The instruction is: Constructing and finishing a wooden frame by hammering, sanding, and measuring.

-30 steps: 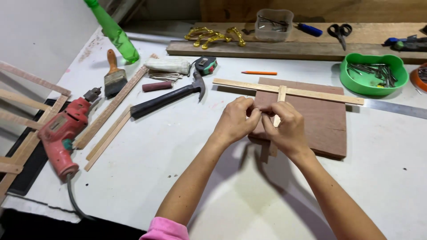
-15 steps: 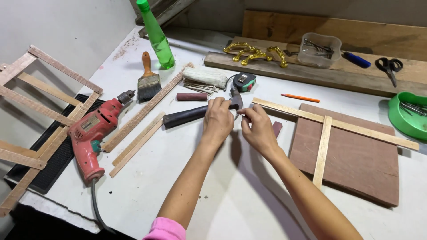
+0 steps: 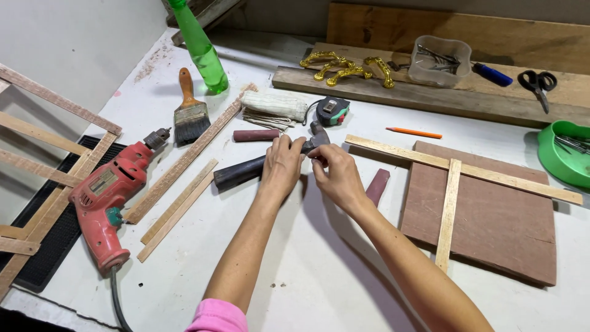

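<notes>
L hand (image 3: 284,161) grips claw hammer (image 3: 264,163) nr its head; R hand (image 3: 335,175) pinches at head too. Risk: top-heavy grip, hammer could twist & slip onto desk (image 3: 295,270).

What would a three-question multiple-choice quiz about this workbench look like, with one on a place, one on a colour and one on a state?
1. Where does the electric drill lie?
A. left of the hands
B. on the brown board
C. in the green bowl

2. What colour is the plastic bottle?
A. red
B. green
C. blue

3. What are both hands doing?
A. resting flat
B. gripping the scissors
C. meeting at the hammer

Answers:
1 A, it lies by the wooden strips.
2 B, clearly green.
3 C, the left hand and right hand join at the hammer head.
</notes>
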